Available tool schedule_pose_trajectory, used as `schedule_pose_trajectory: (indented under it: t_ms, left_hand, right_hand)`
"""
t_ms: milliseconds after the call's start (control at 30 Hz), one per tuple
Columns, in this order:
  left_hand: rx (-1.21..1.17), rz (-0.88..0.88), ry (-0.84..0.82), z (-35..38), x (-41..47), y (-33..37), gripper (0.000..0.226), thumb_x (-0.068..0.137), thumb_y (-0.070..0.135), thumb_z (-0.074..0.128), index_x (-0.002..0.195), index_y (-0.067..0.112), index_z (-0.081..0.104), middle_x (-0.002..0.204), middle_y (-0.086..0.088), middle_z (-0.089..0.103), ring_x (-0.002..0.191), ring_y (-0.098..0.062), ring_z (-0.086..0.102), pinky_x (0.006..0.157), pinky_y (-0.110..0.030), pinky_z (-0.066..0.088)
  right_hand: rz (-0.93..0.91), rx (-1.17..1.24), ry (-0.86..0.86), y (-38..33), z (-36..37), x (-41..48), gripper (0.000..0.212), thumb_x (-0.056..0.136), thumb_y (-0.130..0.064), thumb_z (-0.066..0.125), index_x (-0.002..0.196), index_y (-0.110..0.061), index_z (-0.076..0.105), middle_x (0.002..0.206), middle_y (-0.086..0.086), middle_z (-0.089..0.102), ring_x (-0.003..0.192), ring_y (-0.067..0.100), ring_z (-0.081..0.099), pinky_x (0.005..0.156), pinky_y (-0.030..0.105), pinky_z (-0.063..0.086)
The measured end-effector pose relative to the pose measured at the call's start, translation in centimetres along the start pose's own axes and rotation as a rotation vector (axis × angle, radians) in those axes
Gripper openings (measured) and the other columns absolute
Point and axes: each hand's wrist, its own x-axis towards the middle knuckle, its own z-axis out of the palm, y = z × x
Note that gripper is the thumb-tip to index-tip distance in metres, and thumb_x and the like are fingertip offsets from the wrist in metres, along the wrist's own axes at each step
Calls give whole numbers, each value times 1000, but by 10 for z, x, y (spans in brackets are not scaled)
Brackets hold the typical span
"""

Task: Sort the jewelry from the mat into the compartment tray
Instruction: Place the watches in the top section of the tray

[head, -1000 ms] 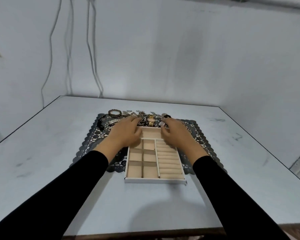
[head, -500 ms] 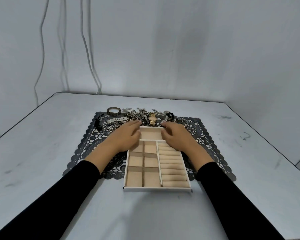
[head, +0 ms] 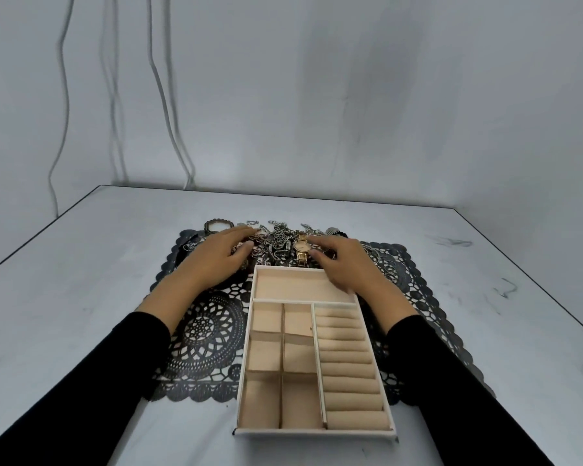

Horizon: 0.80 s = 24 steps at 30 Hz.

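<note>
A white compartment tray [head: 377,361] with beige lining lies on a black lace mat [head: 209,334], all its compartments empty. Beyond the tray's far edge is a pile of jewelry [head: 276,240]: a gold watch [head: 301,247], silver chains, and a round scalloped bracelet [head: 218,225] at the far left. My left hand [head: 216,260] rests flat on the mat over pieces left of the pile, fingers stretched toward it. My right hand [head: 344,264] reaches over the tray's far right corner, fingertips beside the watch. Neither hand visibly holds anything.
The mat lies on a pale grey table [head: 81,280] that meets a grey wall at the back. Several cables [head: 162,95] hang down the wall at the left. The table's right edge [head: 552,297] runs diagonally.
Both hands have slid forward off the tray's far end onto the jewelry pile. The camera has tilted down and come closer.
</note>
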Motion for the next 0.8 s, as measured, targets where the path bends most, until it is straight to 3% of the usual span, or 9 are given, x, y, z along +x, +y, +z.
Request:
schedule_pose_trajectory:
  t_ms: [167, 333, 433, 633, 700, 800]
  left_hand:
    - [-113, -19, -33, -10, 7, -19, 29, 98, 29, 57, 126, 33, 64, 126, 12, 64, 116, -2, 56, 100, -23, 40]
    - [-230, -37, 11, -15, 6, -26, 25, 89, 29, 70, 111, 40, 69, 109, 19, 68, 107, 4, 60, 98, -20, 43]
    - [-260, -75, 22, -20, 4, -31, 25, 84, 32, 75, 109, 36, 73, 106, 18, 71, 104, 5, 61, 96, -20, 44]
    - [-285, -81, -21, -21, 4, -35, 22, 82, 32, 77, 103, 37, 76, 111, 20, 70, 105, 10, 61, 98, -17, 43]
    - [-283, -79, -8, -18, 4, -34, 22, 83, 32, 76, 104, 36, 75, 113, 19, 70, 107, 8, 61, 102, -21, 43]
    - [-267, -82, -11, -16, 5, -33, 24, 83, 34, 75, 107, 36, 74, 116, 17, 69, 110, 5, 60, 105, -24, 43]
  right_hand:
    - [-23, 90, -45, 4, 5, 14, 27, 91, -29, 63, 118, -32, 67, 124, -10, 64, 108, 0, 54, 94, 17, 38]
    - [-47, 94, -69, 9, 9, 22, 24, 90, -24, 65, 112, -29, 70, 120, -9, 65, 110, -1, 55, 84, -5, 31]
    - [-42, 106, -60, 8, 8, 23, 21, 89, -21, 66, 109, -27, 72, 118, -7, 65, 104, -3, 53, 80, -7, 30]
    - [-48, 129, -50, 8, 6, 22, 20, 88, -16, 67, 106, -23, 73, 95, -22, 60, 82, -19, 51, 73, -3, 34]
    - [-38, 153, -54, 8, 5, 23, 19, 88, -17, 67, 105, -24, 74, 89, -26, 57, 85, -13, 54, 75, 1, 36]
    - [-56, 150, -53, 8, 4, 25, 19, 88, -23, 68, 105, -28, 73, 90, -26, 59, 100, 5, 57, 88, 19, 44]
